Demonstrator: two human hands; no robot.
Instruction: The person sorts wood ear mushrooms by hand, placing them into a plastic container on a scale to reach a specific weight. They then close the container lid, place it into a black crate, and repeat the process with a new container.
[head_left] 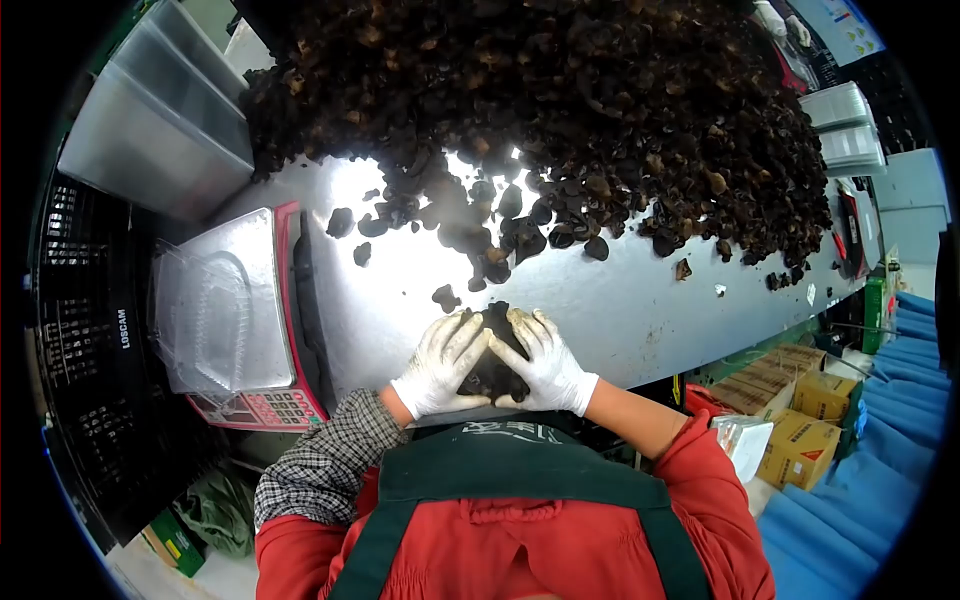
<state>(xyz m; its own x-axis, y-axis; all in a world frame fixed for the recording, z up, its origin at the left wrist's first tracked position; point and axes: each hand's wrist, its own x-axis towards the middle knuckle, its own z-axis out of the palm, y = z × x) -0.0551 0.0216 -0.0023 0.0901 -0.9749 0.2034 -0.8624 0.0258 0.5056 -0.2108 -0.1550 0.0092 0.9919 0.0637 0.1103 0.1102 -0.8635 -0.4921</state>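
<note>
My left hand [443, 365] and my right hand [545, 362], both in white gloves with stained fingertips, are cupped around a small heap of dark, wrinkled pieces [492, 372] at the table's near edge. The fingertips point inward over the heap, and the thumbs lie near my apron. Beyond my hands, a large pile of the same dark brown pieces [560, 100] covers the far part of the metal table [600, 310]. Loose pieces lie scattered between that pile and my hands.
Left of my hands is a red scale [290, 345] with a clear plastic container [215, 320] on its plate. Stacked clear containers [165, 110] stand at the upper left, beside black crates [85, 330]. Cardboard boxes [798, 447] sit low at the right. Another person's gloved hands [782, 22] show at the upper right.
</note>
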